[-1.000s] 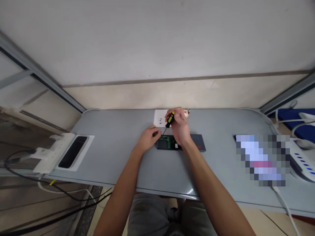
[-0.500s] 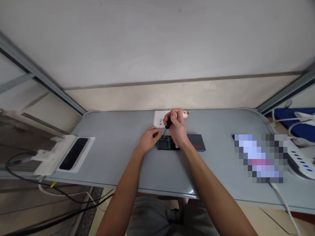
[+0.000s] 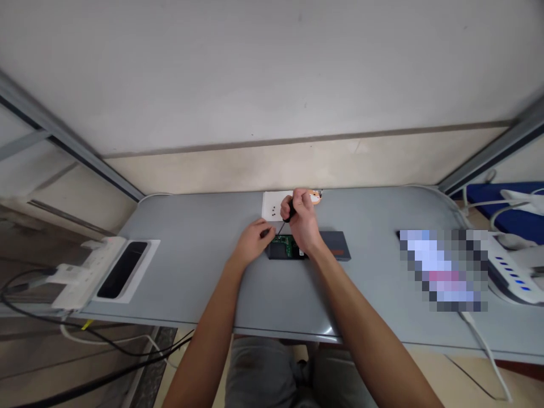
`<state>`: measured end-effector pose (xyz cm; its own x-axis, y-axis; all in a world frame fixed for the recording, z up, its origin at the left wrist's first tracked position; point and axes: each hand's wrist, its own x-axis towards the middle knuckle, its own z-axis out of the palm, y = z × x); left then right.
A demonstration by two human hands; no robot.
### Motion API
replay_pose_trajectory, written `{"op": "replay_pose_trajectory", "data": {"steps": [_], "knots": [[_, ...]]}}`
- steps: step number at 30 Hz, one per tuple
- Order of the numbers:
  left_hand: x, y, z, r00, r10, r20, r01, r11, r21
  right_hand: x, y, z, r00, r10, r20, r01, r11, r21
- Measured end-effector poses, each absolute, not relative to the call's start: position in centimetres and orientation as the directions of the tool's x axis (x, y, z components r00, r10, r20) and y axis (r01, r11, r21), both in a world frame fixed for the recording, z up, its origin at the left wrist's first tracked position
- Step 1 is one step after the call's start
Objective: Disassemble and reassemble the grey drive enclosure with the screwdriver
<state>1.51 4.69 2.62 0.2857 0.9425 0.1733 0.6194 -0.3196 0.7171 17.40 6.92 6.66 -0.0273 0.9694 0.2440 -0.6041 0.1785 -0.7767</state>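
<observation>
screwdriver (image 3: 290, 214) tilted | r hand (image 3: 303, 218) curled, fingers round it | l hand (image 3: 252, 241) palm-down, fingers pinching dk item (image 3: 265, 233) by pcb (image 3: 288, 247)

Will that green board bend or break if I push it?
The green board would probably stay stiff, since it looks flat. It might be fragile, because its little parts lie uncovered.
</observation>
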Motion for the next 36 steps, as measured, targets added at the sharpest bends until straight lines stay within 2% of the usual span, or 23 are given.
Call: {"op": "replay_pose_trajectory", "data": {"steps": [8, 20, 27, 36], "knots": [[1.6, 4.6, 2.7, 0.289, 0.94, 0.183, 0.609, -0.328, 0.722, 17.6, 6.9, 7.0, -0.11, 0.961, 0.254, -0.626, 0.131, -0.769], [1.6, 4.6, 2.6, 0.27, 0.944, 0.193, 0.595, -0.32, 0.737, 17.9, 7.0, 6.6, -0.079, 0.961, 0.263, -0.597, 0.166, -0.785], [1.7, 4.6, 2.6, 0.267, 0.946, 0.186, 0.606, -0.314, 0.731, 18.5, 7.1, 6.8, -0.186, 0.93, 0.317, -0.559, 0.165, -0.812], [1.7, 4.7, 2.5, 0.261, 0.946, 0.193, 0.602, -0.316, 0.733, 17.7, 7.4, 5.8, -0.027, 0.958, 0.285, -0.59, 0.215, -0.778]]}}
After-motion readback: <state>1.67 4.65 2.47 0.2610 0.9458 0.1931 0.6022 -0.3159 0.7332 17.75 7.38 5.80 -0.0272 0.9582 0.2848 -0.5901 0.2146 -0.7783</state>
